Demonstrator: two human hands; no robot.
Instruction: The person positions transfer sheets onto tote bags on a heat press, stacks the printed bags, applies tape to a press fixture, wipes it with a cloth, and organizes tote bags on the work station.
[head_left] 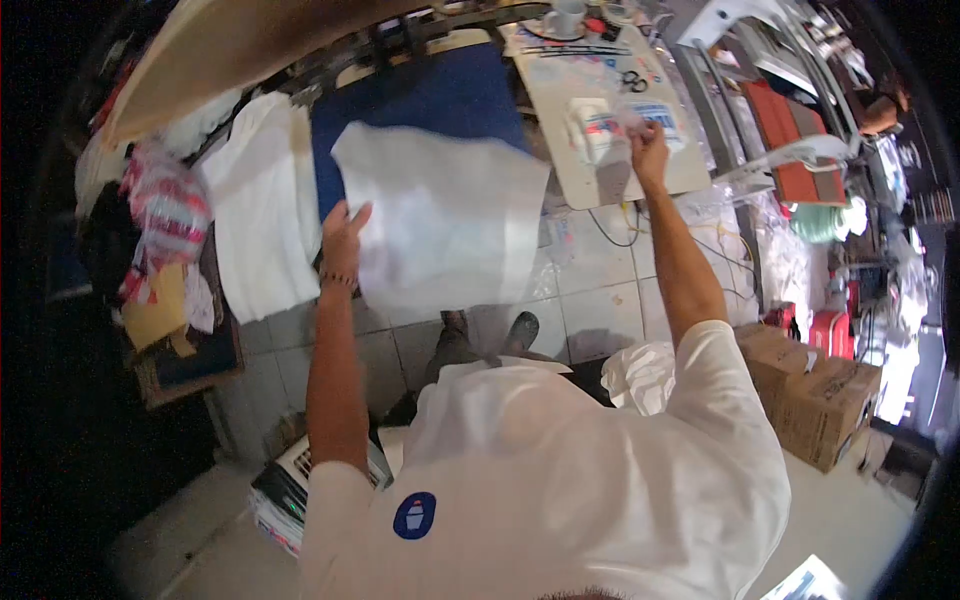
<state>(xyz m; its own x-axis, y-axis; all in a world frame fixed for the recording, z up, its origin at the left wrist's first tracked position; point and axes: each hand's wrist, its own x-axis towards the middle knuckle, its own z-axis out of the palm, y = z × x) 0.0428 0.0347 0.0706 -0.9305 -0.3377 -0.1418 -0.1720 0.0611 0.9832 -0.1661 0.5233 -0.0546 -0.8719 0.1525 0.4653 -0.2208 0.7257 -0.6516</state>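
One white panel [450, 225], pinched at its edge by left hand [343, 240].
Extends right from that hand, partly hiding blue board [425, 90]. Holds right hand [649, 152] at blue-printed pack [668, 115], fingers bunched; can't tell whether pinching anything.

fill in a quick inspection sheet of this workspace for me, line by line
Surface: blue board partly hidden behind the sheet; cream tabletop to its right.
Job's things: white sheet, slightly blurred, material unclear; white item with blue lettering on the tabletop.
Clutter: scissors on the tabletop, cup near its far end; white stack left of the board.
Hands: left hand grips the sheet's left edge; right hand is at the lettered item, grip unclear.
Cables: dark cable below the tabletop's near edge.
Surroundings: cardboard boxes at right, red-and-white plastic bundle at left.
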